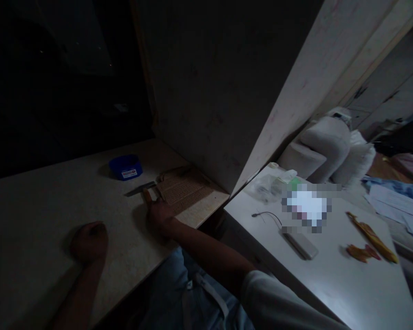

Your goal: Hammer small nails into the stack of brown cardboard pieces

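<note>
My right hand (159, 217) is closed around the wooden handle of a wide-bladed putty knife (147, 196). Its flat blade lies across the handle, low over the pale tabletop, just left of a brown printed sheet (187, 188). Behind the blade stands a small blue plastic tub (125, 167) with a white label; its inside is too dark to make out. My left hand (89, 243) rests on the tabletop to the left, fingers curled into a loose fist, and nothing shows in it.
A dark wall panel (206, 101) rises behind the sheet. On a white table (333, 284) to the right lie a blurred bright screen (306, 206), a pale power bank (301, 243) with a cable, plastic bags and yellow wrappers (371, 236). White sacks (326, 142) stand beyond.
</note>
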